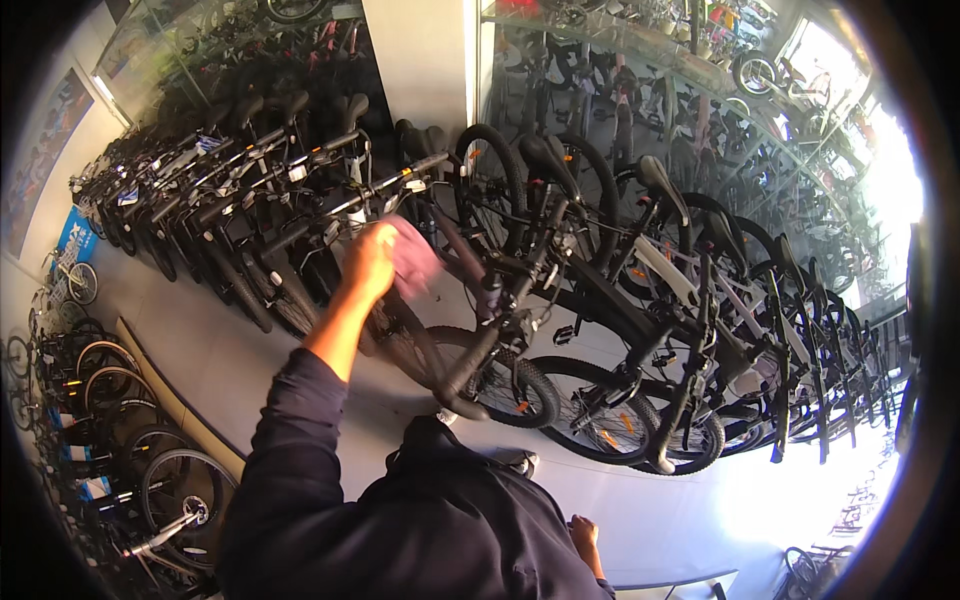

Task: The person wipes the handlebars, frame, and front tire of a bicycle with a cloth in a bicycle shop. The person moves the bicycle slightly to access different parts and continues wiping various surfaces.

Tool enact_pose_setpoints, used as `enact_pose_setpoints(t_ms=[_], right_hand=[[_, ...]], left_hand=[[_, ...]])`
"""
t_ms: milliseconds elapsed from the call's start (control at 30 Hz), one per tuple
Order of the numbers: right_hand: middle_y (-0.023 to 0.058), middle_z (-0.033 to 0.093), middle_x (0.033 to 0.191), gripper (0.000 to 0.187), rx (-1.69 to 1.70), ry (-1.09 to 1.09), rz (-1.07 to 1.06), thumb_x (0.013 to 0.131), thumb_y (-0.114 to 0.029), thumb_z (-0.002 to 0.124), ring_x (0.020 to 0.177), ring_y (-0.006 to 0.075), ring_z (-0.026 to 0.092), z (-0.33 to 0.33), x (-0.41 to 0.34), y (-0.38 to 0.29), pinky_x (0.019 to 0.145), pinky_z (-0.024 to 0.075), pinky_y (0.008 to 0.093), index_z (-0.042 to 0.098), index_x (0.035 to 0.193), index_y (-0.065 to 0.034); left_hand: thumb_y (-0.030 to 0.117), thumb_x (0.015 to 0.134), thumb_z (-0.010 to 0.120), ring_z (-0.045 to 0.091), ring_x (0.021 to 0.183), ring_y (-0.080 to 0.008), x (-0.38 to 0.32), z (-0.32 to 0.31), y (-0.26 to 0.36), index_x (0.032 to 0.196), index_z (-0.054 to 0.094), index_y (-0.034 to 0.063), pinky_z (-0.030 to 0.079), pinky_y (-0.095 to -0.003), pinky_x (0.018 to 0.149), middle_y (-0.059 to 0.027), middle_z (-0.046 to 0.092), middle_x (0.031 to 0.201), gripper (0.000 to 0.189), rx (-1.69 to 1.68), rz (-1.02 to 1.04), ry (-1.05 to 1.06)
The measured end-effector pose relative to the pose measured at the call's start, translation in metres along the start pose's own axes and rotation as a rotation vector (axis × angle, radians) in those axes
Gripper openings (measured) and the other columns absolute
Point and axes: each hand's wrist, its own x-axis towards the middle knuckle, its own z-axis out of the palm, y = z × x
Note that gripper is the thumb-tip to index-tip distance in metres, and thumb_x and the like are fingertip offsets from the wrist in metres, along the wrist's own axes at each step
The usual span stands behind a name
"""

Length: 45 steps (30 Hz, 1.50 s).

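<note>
My left hand (369, 262) is raised in front of me with its fingers closed on a pink cloth (414, 259), which hangs to the right of the hand and is blurred. Behind the cloth stands a bicycle with a dark frame; its drop handlebar (466, 375) reaches towards my chest. A flat handlebar (386, 182) of another bicycle lies just beyond my left hand. Low at my right side is my right hand (584, 531), its fingers curled, touching no bicycle. Whether it holds anything is hidden by its small, partly turned view.
Bicycles stand close together in a long row from left to right, with black saddles (660, 180) towards the glass partition (675, 67). A white pillar (424, 60) rises behind them. More bicycles (196, 510) stand at the lower left beside a low yellowish board (172, 390).
</note>
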Motion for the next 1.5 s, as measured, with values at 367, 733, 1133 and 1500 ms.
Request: enact_pose_setpoints(t_ms=[367,733,1133,1500], right_hand=[[0.0125,0.069,0.073,0.030,0.042,0.135,0.031,0.093,-0.033,0.062,0.070,0.0165,0.063,0.102,-0.081,-0.207,0.070,0.0518,0.0404,0.073,0.084,-0.0064],[0.0104,0.076,0.102,0.031,0.316,0.204,0.358,0.098,-0.020,0.068,0.087,0.0230,0.076,0.093,-0.077,-0.227,0.070,0.0617,0.0361,0.072,0.122,0.0006],[0.0076,0.075,0.097,0.032,0.262,0.089,0.320,0.094,-0.021,0.067,0.080,0.0185,0.073,0.123,-0.073,-0.233,0.064,0.0573,0.0338,0.074,0.120,-0.0022],[0.0118,0.079,0.111,0.038,0.229,0.169,0.249,0.099,-0.036,0.063,0.097,0.0227,0.077,0.125,-0.009,-0.174,0.088,0.0599,0.0380,0.076,0.121,-0.0090]], left_hand=[[0.009,0.101,0.055,0.068,0.109,-0.0358,0.163,0.048,-0.166,0.133,0.058,0.0053,0.056,-0.0475,0.091,-0.0163,0.068,0.116,0.033,-0.144,-0.104,0.016],[0.040,0.113,0.038,0.070,0.116,-0.0318,0.235,0.122,-0.172,0.118,0.071,0.0159,0.055,-0.0480,0.094,-0.0145,0.075,0.112,0.042,0.156,0.141,-0.277],[0.003,0.094,0.064,0.072,0.100,-0.0264,0.122,-0.075,-0.141,0.123,0.073,0.0028,0.056,-0.0372,0.090,-0.0134,0.075,0.114,0.030,0.039,0.203,-0.043],[-0.006,0.094,0.054,0.067,0.113,-0.0451,0.014,-0.146,-0.231,0.124,0.069,-0.0030,0.055,-0.0478,0.095,-0.0257,0.068,0.123,0.033,0.412,-0.093,0.002]])
